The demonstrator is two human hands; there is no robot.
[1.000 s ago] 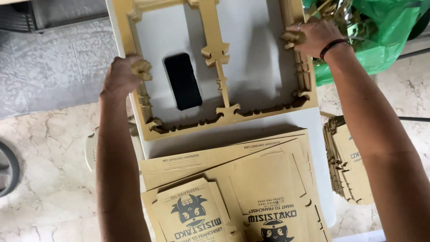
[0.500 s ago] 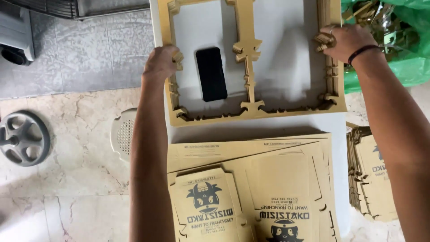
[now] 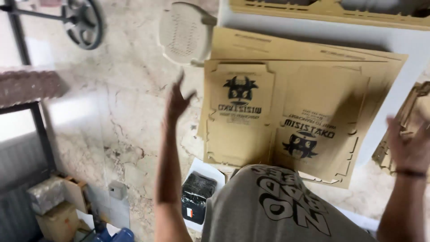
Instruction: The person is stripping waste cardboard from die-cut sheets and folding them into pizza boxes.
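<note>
Both hands are empty, the left hand (image 3: pixel 178 101) with fingers spread loose just left of the flat cardboard sheets (image 3: pixel 286 118) (brown, printed black) stacked on the white table (image 3: pixel 403 45), the right hand (image 3: pixel 410 145) open beyond their right edge.

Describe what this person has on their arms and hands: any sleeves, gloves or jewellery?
Both arms are bare from the elbow down, with no sleeves in view and no gloves. The left hand carries nothing, and its fingers show no rings. The right hand has a thin dark band around the wrist. The person wears a grey T-shirt with dark printed lettering.
</note>
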